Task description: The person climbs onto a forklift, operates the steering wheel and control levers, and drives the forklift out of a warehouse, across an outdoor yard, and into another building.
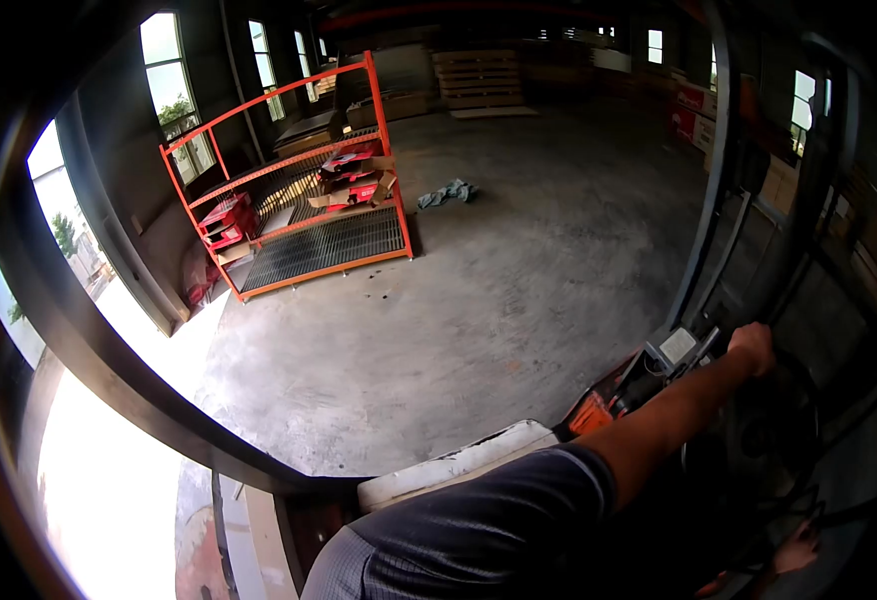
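Curled into a fist: left grip, apparently on the far edge of the dark wheel, at the right of the scene. Hidden under the fingers, the exact contact; rim or knob, cannot tell. Lower and nearer, deep in shadow: right grip, close to thin dark rods. Cannot tell how far spread, nor whether holding anything.

Judging by looks, stiff, hard and firmly mounted; likely to turn rather than lift, so no weight to carry. Probably not fragile; perhaps a little slick under a damp palm. Best held at the outer edge for leverage, away from the hub.

Seemingly round, so without a clear long axis; too dark to be sure of the facing. Easier to read: the left forearm, slanting from near left to far right, up to the fist.

Just left of the fist, a grey box; nearer and farther left, an orange part, then a white ledge. Across the floor, at far left: an orange rack bearing red boxes, with a crumpled cloth near its right side.
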`<state>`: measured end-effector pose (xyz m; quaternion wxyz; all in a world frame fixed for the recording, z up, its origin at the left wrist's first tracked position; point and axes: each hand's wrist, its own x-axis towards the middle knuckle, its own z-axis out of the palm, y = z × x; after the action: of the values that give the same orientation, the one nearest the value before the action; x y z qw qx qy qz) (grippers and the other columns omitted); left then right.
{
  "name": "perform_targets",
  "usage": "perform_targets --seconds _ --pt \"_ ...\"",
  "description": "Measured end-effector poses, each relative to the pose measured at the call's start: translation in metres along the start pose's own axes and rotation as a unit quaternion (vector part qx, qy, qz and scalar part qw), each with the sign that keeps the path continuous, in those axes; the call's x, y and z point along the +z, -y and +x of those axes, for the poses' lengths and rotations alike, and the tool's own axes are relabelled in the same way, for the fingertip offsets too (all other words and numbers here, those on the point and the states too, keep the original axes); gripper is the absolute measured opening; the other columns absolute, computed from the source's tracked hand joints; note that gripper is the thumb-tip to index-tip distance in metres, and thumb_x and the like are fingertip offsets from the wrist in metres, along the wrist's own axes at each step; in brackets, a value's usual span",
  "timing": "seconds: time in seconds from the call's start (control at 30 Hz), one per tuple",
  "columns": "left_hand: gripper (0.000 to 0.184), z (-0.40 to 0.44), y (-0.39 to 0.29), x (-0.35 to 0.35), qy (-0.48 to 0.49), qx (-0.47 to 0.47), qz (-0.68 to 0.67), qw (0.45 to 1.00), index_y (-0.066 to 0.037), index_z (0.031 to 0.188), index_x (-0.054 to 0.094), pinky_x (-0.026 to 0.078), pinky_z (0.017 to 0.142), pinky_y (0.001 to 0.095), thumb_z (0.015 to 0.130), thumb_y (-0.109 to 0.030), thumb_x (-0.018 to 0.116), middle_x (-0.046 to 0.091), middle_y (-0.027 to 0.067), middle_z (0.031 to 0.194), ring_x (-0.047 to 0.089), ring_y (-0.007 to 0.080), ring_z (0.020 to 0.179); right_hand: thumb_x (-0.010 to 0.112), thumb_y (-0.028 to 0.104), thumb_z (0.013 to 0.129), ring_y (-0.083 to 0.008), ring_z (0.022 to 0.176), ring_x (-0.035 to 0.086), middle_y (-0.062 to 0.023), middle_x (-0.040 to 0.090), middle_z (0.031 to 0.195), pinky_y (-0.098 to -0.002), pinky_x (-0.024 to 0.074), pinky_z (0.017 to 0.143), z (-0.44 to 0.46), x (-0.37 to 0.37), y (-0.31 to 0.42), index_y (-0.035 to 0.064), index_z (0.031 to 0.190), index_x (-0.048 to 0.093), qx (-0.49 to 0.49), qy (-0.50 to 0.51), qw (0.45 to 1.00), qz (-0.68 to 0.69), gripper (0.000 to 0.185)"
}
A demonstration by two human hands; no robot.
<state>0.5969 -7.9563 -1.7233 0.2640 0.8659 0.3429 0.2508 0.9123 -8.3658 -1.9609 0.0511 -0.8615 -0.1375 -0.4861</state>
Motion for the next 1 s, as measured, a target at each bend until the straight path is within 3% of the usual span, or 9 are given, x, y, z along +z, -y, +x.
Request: perform_targets --seconds 0.17,0.5,0.6,0.7,0.73,0.77,0.83,0.97,1.0 --pt "0.028 -0.139 0.031 -0.06 0.007 0.01 -0.003 1.0 -0.004 0.107 0.079 0.059 0.094 0.0396 0.083 -0.019 0.072 0.075 0.0189 0.118 0.072 0.0325 0.114 0.054 0.052 0.106 -0.0307 0.108 0.065 -0.0029 0.073 0.122 -0.0437 0.0559 0.089 -0.099 -0.185 -0.001 0.0217 0.126 0.076 0.054 0.087 0.994 -0.039 0.043" --pt "0.022 -0.381 0.046 -0.148 0.037 0.122 0.092 0.988 -0.008 0.1 0.08 0.059 0.091 0.039 0.09 -0.024 0.069 0.077 0.016 0.11 0.074 0.0319 0.107 0.057 0.041 0.104 -0.0325 0.118 0.061 -0.0067 0.069 0.122 -0.048 0.0568 0.086 -0.306 -0.479 -0.003 0.0177 0.122 0.074 0.057 -0.009 0.997 0.058 0.034" --pt "0.03 -0.458 0.039 -0.15 -0.021 0.177 0.118 0.977 -0.01 0.113 0.075 0.042 0.107 0.0407 0.09 -0.028 0.069 0.072 0.0127 0.121 0.063 0.0284 0.124 0.06 0.038 0.104 -0.0321 0.119 0.06 -0.0051 0.071 0.118 -0.0449 0.0537 0.092 -0.365 -0.562 -0.001 0.0151 0.121 0.075 0.07 -0.028 0.995 0.06 0.033" --pt "0.035 -0.568 0.028 -0.16 -0.043 0.22 0.132 0.965 -0.008 0.117 0.073 0.037 0.112 0.0435 0.09 -0.029 0.068 0.067 0.0126 0.131 0.054 0.0295 0.132 0.062 0.03 0.101 -0.0349 0.119 0.059 -0.0101 0.069 0.116 -0.0471 0.0498 0.096 -0.42 -0.659 0.008 0.0063 0.112 0.075 0.076 -0.041 0.993 0.08 0.029" --pt "0.042 -0.607 0.027 -0.173 0.02 0.248 0.164 0.955 -0.006 0.123 0.071 0.033 0.115 0.0455 0.09 -0.032 0.066 0.063 0.0153 0.136 0.049 0.0344 0.134 0.063 0.03 0.1 -0.035 0.118 0.059 -0.0101 0.069 0.115 -0.047 0.0496 0.097 -0.441 -0.686 0.007 0.006 0.111 0.075 0.074 -0.044 0.993 0.081 0.028" --pt "0.052 -0.641 0.035 -0.152 -0.076 0.285 0.185 0.938 -0.003 0.13 0.068 0.03 0.119 0.0494 0.089 -0.034 0.067 0.06 0.0188 0.14 0.047 0.0383 0.136 0.063 0.03 0.1 -0.0352 0.117 0.059 -0.0101 0.069 0.115 -0.0469 0.0495 0.097 -0.462 -0.712 0.007 0.0057 0.11 0.075 0.072 -0.048 0.993 0.081 0.028" --pt "0.056 -0.728 0.044 -0.172 -0.031 0.312 0.161 0.936 -0.002 0.133 0.067 0.023 0.122 0.0571 0.089 -0.036 0.067 0.055 0.022 0.146 0.041 0.0412 0.142 0.064 0.03 0.099 -0.035 0.119 0.057 -0.0098 0.069 0.115 -0.0467 0.0486 0.099 -0.503 -0.769 0.009 0.0046 0.108 0.075 0.079 -0.043 0.991 0.103 0.029" --pt "0.053 -0.903 0.097 -0.215 -0.032 0.431 0.152 0.889 -0.003 0.128 0.07 0.017 0.123 0.0631 0.09 -0.038 0.065 0.062 0.0205 0.139 0.048 0.0403 0.138 0.064 0.033 0.1 -0.0356 0.12 0.056 -0.0102 0.069 0.114 -0.0473 0.0481 0.099 -0.585 -0.875 0.009 0.0049 0.105 0.075 0.098 -0.042 0.989 0.099 0.031" --pt "0.048 -0.942 0.11 -0.235 0.063 0.439 0.185 0.877 -0.005 0.122 0.074 0.014 0.124 0.0643 0.09 -0.039 0.065 0.068 0.0186 0.128 0.053 0.0383 0.133 0.064 0.034 0.1 -0.0358 0.119 0.056 -0.0105 0.069 0.114 -0.0475 0.0481 0.099 -0.605 -0.903 0.011 0.0048 0.103 0.075 0.102 -0.049 0.988 0.104 0.031"
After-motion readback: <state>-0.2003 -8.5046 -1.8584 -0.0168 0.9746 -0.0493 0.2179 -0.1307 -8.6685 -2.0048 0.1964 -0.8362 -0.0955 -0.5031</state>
